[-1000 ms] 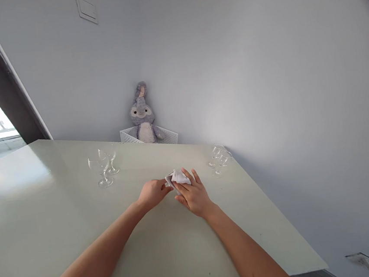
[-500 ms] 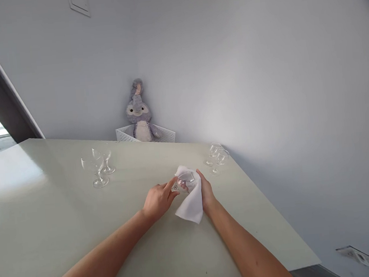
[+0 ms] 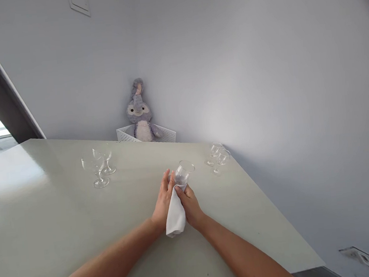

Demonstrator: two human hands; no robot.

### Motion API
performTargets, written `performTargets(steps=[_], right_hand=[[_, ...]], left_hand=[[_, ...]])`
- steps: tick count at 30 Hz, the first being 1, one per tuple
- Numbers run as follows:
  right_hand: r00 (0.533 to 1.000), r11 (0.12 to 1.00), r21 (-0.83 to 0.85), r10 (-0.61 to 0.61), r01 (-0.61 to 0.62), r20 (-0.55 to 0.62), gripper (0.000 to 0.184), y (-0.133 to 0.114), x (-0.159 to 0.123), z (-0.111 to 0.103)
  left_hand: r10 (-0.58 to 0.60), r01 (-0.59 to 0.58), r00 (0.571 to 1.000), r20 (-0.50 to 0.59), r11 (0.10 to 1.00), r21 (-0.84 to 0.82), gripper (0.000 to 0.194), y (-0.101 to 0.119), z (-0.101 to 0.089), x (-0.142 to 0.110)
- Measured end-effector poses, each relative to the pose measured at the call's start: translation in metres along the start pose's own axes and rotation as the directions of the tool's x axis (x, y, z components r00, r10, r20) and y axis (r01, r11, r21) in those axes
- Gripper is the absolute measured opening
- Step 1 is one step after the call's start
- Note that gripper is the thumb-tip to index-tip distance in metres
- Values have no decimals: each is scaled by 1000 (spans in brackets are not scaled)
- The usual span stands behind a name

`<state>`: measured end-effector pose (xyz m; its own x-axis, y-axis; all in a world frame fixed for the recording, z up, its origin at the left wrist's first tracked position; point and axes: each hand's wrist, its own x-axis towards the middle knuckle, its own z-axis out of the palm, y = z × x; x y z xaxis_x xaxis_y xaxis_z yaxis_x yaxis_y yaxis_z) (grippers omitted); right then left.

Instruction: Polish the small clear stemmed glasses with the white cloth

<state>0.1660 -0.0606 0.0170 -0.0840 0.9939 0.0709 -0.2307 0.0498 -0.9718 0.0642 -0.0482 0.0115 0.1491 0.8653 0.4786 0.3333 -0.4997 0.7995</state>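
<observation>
A clear stemmed glass [image 3: 184,173] is tilted above the table, its open rim up and to the right. Beside its lower part, my left hand [image 3: 163,201] is closed on the glass, with some fingers pointing upward. My right hand [image 3: 190,205] grips a white cloth [image 3: 175,217] wrapped about the bottom of the bowl, its thumb pressed on the fabric. Most of the stem and foot are covered by hands and cloth. The cloth's loose end hangs down between my wrists.
Two stemmed glasses stand on the left of the pale table [image 3: 65,228], the nearer one [image 3: 100,181] partly overlapping the other. Two more glasses [image 3: 221,157] stand near the right edge. Behind the table, a plush toy [image 3: 142,120] sits in a white perforated basket [image 3: 125,135].
The cloth has come out of the bowl and now wraps its underside. My right hand has moved left and my left hand has turned upward. The glass bowl is now uncovered.
</observation>
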Motion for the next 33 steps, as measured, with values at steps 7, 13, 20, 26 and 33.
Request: performTargets(steps=[7,13,20,26,33], right_hand=[[978,977,111,168,-182,124,37,-6,16,-28],[829,920,50,325,-388,456,42,-8,17,-38],[973,591,-790,35,164,228,14,-10,15,-29],[919,-29,-968,-307,251,247,16,-5,13,-23],[1000,845,-534,6,-10,-9,25,-6,20,-29]], left_hand=[[-211,367,902,376,834,-412,47,-9,-22,16],[-220,485,860,460,632,-604,67,-15,-32,24],[-434,464,877,205,656,-595,57,-14,-25,23],[-469,332,883,9,611,-718,60,-2,-19,20],[-204,109,976,-82,771,-628,58,20,-20,10]])
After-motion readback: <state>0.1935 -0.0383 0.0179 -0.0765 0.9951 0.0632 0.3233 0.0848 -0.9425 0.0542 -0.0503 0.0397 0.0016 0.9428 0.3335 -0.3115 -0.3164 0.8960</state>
